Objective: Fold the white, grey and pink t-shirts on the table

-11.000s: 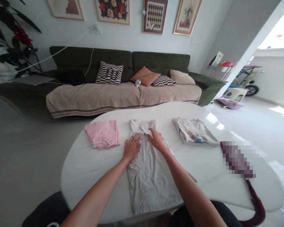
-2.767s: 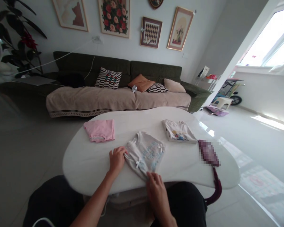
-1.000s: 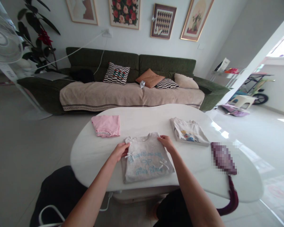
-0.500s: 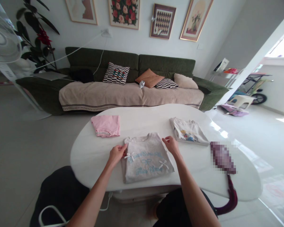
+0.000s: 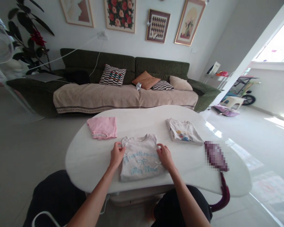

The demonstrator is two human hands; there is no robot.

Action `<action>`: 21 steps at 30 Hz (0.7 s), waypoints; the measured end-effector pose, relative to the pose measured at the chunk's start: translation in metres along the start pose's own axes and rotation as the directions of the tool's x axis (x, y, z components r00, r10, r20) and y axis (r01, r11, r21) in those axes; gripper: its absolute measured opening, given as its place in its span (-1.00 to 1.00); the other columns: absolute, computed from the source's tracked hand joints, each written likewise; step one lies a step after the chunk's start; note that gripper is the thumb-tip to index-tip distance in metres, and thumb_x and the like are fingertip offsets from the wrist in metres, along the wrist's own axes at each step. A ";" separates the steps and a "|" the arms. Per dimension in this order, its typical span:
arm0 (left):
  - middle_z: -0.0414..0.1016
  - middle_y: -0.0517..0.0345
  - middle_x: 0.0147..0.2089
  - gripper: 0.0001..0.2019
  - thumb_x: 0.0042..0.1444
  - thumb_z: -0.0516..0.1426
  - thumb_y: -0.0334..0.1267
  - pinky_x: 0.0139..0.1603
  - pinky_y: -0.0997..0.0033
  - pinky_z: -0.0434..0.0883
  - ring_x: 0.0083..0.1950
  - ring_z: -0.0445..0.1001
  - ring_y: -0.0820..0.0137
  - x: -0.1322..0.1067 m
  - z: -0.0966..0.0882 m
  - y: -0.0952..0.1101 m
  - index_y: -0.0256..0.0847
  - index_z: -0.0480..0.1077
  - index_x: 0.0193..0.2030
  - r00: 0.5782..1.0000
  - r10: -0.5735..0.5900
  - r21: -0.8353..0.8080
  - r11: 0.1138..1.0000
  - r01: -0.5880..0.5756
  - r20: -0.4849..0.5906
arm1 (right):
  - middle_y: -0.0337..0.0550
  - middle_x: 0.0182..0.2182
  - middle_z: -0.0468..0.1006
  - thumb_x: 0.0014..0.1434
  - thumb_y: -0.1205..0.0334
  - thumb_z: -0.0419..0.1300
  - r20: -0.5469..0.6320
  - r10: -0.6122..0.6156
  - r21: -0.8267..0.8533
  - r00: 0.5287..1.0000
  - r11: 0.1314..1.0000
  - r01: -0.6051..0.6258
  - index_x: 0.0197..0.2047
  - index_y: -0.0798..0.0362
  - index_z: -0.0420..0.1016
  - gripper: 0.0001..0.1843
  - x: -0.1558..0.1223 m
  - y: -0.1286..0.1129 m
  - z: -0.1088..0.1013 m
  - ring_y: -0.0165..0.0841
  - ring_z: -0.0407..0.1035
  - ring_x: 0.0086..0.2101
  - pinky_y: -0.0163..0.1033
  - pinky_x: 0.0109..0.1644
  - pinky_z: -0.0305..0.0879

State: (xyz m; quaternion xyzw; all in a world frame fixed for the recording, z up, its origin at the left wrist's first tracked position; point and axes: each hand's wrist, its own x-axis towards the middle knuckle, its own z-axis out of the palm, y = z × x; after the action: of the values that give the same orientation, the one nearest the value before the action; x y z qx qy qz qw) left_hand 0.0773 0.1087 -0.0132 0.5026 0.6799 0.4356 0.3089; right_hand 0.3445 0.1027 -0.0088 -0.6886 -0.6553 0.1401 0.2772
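Observation:
A folded grey shirt with light blue lettering and small white bows lies near the front edge of the white oval table. My left hand rests on its left edge, fingers curled over the fabric. My right hand lies on its right side, fingers spread and pressing down. A folded pink garment sits at the back left of the table. A folded white printed shirt sits at the back right.
A dark purple item, partly blurred, lies at the table's right with a strap hanging over the edge. Behind the table stands a green sofa with cushions and a beige cover. A fan and plant stand at left.
The long grey shirt has been folded into a compact rectangle and turned print side up. In the last second my hands slid from its top corners down to its sides.

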 end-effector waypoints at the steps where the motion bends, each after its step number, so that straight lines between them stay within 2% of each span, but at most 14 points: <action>1: 0.44 0.12 -0.35 -0.67 -0.07 0.12 -0.29 -0.22 0.36 0.35 -0.29 0.46 0.32 -0.001 0.001 0.003 -0.18 0.25 -0.11 1.000 0.021 0.019 1.000 -0.021 -0.022 | -0.08 -0.26 0.40 0.13 0.30 -0.08 0.014 -0.012 -0.036 1.000 0.999 0.013 0.03 0.05 0.28 -0.61 -0.005 -0.001 0.001 -0.37 0.34 -0.32 -0.32 -0.21 0.20; 3: 0.40 -0.02 -0.11 -0.61 -0.06 0.10 -0.31 -0.01 0.26 0.27 -0.02 0.37 0.23 -0.004 0.004 0.008 -0.19 0.24 -0.02 0.994 0.103 0.083 0.992 -0.099 -0.043 | -0.02 -0.20 0.39 0.16 0.33 -0.12 0.011 -0.013 -0.120 1.000 0.993 0.014 0.09 0.04 0.24 -0.57 -0.013 -0.005 0.002 -0.33 0.34 -0.27 -0.29 -0.19 0.21; 5: 0.21 -0.16 0.15 -0.54 0.00 0.07 -0.28 0.14 0.14 0.12 0.22 0.10 0.14 -0.010 0.008 0.012 -0.23 0.19 0.09 0.971 0.239 0.214 0.948 -0.234 0.005 | 0.06 -0.06 0.33 0.18 0.31 -0.14 -0.024 -0.035 -0.201 0.999 0.979 0.029 0.15 0.06 0.17 -0.54 -0.020 -0.007 0.003 -0.26 0.29 -0.11 -0.24 -0.07 0.18; 7: -0.05 -0.17 0.30 -0.47 0.08 0.01 -0.20 0.19 0.01 -0.02 0.32 -0.17 0.10 -0.017 0.013 0.014 -0.26 0.06 0.20 0.928 0.342 0.367 0.853 -0.372 0.146 | 0.08 0.14 0.14 0.20 0.25 -0.15 -0.040 -0.095 -0.236 0.995 0.968 0.083 0.21 0.11 0.08 -0.50 -0.025 -0.010 0.007 -0.20 0.08 0.10 -0.18 0.08 0.08; 9: -0.20 -0.12 0.34 -0.44 0.14 -0.07 -0.11 0.18 -0.10 -0.09 0.33 -0.27 0.08 -0.023 0.017 0.013 -0.25 -0.04 0.26 0.902 0.319 0.469 0.774 -0.424 0.289 | 0.02 0.24 -0.05 0.21 0.17 -0.17 0.017 -0.145 -0.242 0.989 0.959 0.144 0.25 0.15 -0.02 -0.45 -0.029 -0.012 0.012 -0.20 -0.15 0.20 -0.14 0.16 -0.04; 12: -0.24 -0.09 0.35 -0.43 0.16 -0.13 -0.05 0.18 -0.13 -0.12 0.33 -0.27 0.10 -0.025 0.021 0.010 -0.25 -0.08 0.27 0.903 0.232 0.559 0.720 -0.410 0.363 | -0.01 0.26 -0.11 0.22 0.08 -0.19 0.127 -0.104 -0.255 0.986 0.958 0.134 0.28 0.18 -0.11 -0.39 -0.033 -0.015 0.021 -0.23 -0.25 0.23 -0.09 0.19 -0.11; 14: -0.26 -0.09 0.35 -0.42 0.16 -0.14 -0.03 0.18 -0.11 -0.10 0.33 -0.28 0.11 -0.023 0.022 0.008 -0.26 -0.08 0.27 0.901 0.223 0.579 0.703 -0.412 0.371 | -0.01 0.26 -0.13 0.22 0.06 -0.20 0.151 -0.057 -0.269 0.987 0.958 0.096 0.28 0.19 -0.13 -0.37 -0.034 -0.016 0.024 -0.22 -0.26 0.23 -0.05 0.20 -0.14; 16: -0.21 -0.12 0.34 -0.42 0.15 -0.12 -0.04 0.18 -0.06 -0.05 0.33 -0.24 0.10 -0.020 0.020 0.006 -0.27 -0.04 0.26 0.894 0.218 0.571 0.704 -0.422 0.393 | -0.01 0.26 -0.13 0.22 0.05 -0.20 0.164 -0.063 -0.251 0.985 0.962 0.103 0.28 0.17 -0.11 -0.38 -0.035 -0.013 0.024 -0.23 -0.26 0.23 -0.05 0.20 -0.14; 18: -0.08 -0.16 0.31 -0.46 0.14 -0.10 -0.08 0.18 0.06 0.03 0.31 -0.12 0.12 -0.020 0.014 0.004 -0.29 0.04 0.23 0.902 0.214 0.570 0.714 -0.407 0.376 | 0.02 0.24 -0.07 0.22 0.05 -0.20 0.131 -0.085 -0.216 0.988 0.970 0.112 0.26 0.18 -0.07 -0.39 -0.037 -0.007 0.020 -0.23 -0.20 0.22 -0.07 0.18 -0.08; 21: 0.23 -0.19 0.14 -0.54 0.14 -0.11 -0.17 0.13 0.28 0.14 0.19 0.18 0.20 -0.026 0.002 0.001 -0.34 0.15 0.15 0.948 0.224 0.613 0.723 -0.318 0.227 | 0.16 0.13 0.17 0.20 0.09 -0.16 -0.036 -0.021 -0.195 0.999 0.981 0.014 0.19 0.24 0.08 -0.43 -0.042 0.005 0.010 -0.19 0.02 0.14 -0.13 0.12 0.03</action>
State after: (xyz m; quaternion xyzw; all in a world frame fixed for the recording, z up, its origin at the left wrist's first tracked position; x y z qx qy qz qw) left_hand 0.0874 0.0848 -0.0141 0.7003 0.6836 0.1813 0.0969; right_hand 0.3385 0.0633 -0.0265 -0.7091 -0.6666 0.0597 0.2218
